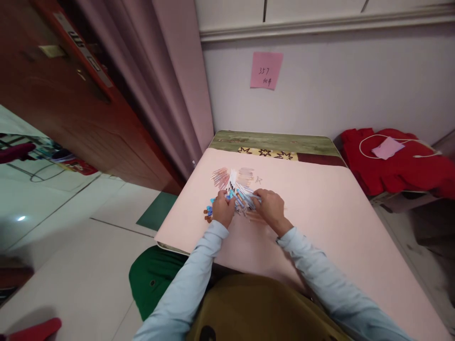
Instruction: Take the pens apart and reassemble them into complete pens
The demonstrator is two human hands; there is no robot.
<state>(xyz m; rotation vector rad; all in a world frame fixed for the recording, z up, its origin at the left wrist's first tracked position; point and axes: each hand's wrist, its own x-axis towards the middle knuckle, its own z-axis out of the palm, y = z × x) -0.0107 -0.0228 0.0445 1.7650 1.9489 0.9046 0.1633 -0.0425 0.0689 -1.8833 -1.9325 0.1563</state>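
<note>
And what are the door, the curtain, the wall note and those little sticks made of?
Door: probably wood, or wood-look; it's reddish-brown with a slight sheen. Curtain: cloth, matte, hanging in soft folds. Note: paper, flat and matte, with handwriting. Sticks: maybe plastic, being thin and straight, but too small to be sure.

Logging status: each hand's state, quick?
Left hand: fingers curled at the slim pieces; grip unclear.
Right hand: fingers curled at their right side; grip unclear.
</note>
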